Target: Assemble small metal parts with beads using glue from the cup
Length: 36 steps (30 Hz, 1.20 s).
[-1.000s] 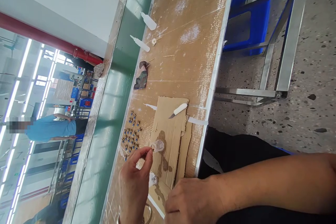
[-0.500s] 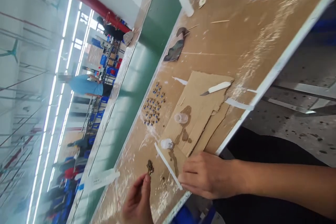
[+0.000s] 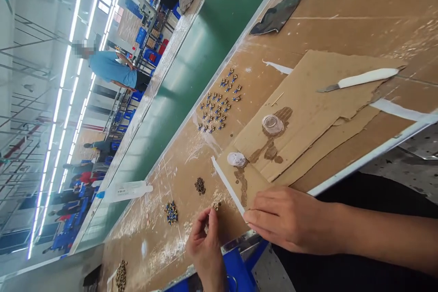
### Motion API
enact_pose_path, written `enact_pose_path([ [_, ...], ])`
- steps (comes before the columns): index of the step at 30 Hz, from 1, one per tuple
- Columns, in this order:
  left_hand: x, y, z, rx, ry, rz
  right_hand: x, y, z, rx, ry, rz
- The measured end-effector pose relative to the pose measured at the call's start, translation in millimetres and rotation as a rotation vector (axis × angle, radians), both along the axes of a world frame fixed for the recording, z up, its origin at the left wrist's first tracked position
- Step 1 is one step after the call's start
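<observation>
My left hand (image 3: 207, 242) has its thumb and forefinger pinched together, with a small brass-coloured piece (image 3: 216, 206) at the fingertips. Close by lie a small pile of dark ring-like parts (image 3: 200, 185) and a heap of blue-and-gold pieces (image 3: 171, 212). My right hand (image 3: 280, 219) rests closed at the near table edge, by the end of a white strip (image 3: 227, 186); what its fingers hold, if anything, is hidden. Beyond it, a small clear cup (image 3: 273, 124) and a second small container (image 3: 237, 159) stand among wet stains on cardboard (image 3: 308, 109).
Blue-and-gold pieces (image 3: 215, 109) are spread in rows on the table. A white-handled knife (image 3: 367, 77) lies on the cardboard. Also there are a camouflage cloth (image 3: 280, 13), a translucent bottle (image 3: 126, 190) and a brass-coloured pile (image 3: 121, 276). A person in blue (image 3: 109, 68) stands across the room.
The view has shifted, bringing more heaps of parts into sight. My left hand has drawn away from the dark pile toward the near table edge. My right hand keeps its closed pose.
</observation>
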State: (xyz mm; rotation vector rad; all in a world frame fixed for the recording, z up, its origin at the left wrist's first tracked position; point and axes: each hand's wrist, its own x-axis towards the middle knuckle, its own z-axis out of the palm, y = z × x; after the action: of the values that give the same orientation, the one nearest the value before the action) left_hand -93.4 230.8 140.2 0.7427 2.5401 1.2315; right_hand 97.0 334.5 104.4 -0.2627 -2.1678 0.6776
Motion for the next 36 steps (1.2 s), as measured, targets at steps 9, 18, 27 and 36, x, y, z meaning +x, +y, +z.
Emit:
enact_pose_path([
  [9,-0.3,2.2,-2.3,-0.034,0.062,-0.03,0.9,0.3,0.3,0.009,-0.013,-0.009],
  [18,-1.0,3.6,-1.1,-0.102,0.137,-0.046,1.1,0.7,-0.5,0.016,-0.026,-0.019],
  [27,-0.3,8.2,1.3,-0.101,0.135,-0.067,1.3,0.5,-1.0,0.007,-0.02,-0.014],
  [36,-1.2,7.6,2.9,-0.211,0.199,-0.096,1.4,2.8,-0.4,0.006,-0.025,-0.002],
])
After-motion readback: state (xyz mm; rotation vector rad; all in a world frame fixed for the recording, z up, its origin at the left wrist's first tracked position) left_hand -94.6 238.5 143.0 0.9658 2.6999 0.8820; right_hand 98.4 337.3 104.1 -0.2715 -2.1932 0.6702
